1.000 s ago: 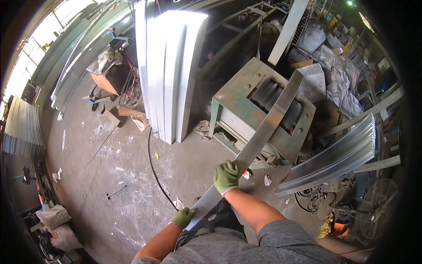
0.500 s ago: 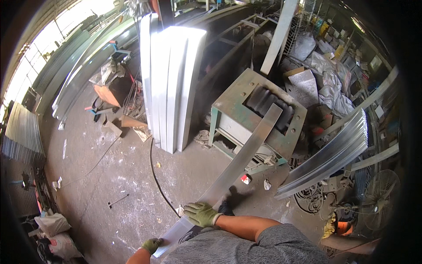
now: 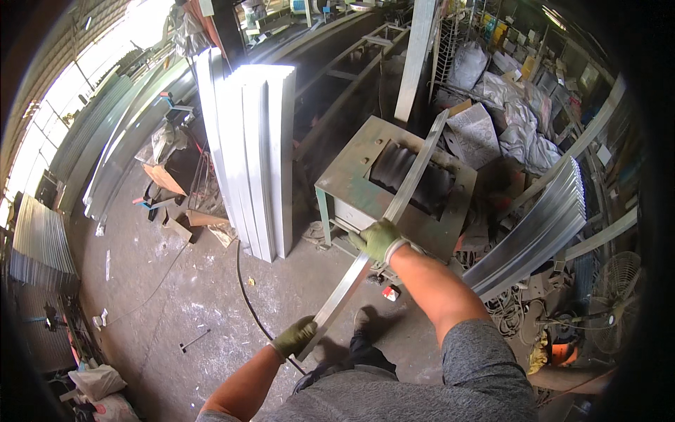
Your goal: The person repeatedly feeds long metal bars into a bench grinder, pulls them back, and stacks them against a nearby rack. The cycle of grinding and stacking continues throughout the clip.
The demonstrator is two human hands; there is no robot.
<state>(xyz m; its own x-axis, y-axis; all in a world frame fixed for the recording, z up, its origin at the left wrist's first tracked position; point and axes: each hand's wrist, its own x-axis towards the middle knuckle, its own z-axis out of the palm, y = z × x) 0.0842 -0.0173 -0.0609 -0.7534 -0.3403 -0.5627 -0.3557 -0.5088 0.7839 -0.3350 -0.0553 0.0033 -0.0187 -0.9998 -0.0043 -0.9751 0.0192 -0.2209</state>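
A long, straight silver metal profile slants from near my body up to the far right. My left hand, in a green glove, wraps round its near end. Farther along, my gloved right hand grips the profile near its middle. The far part lies across the worn green machine table, over dark ribbed rollers set in an opening in its top. Whether the profile touches the rollers I cannot tell.
Tall silver profiles stand upright left of the machine. More long profiles lean on the right, near a fan. A dark hose crosses the floor. A small red-and-white pack and a T-shaped tool lie there.
Both hands have moved up and right, away from my body. The profile has slid farther across the machine and turned to show a narrower side. My right hand now wraps round it.
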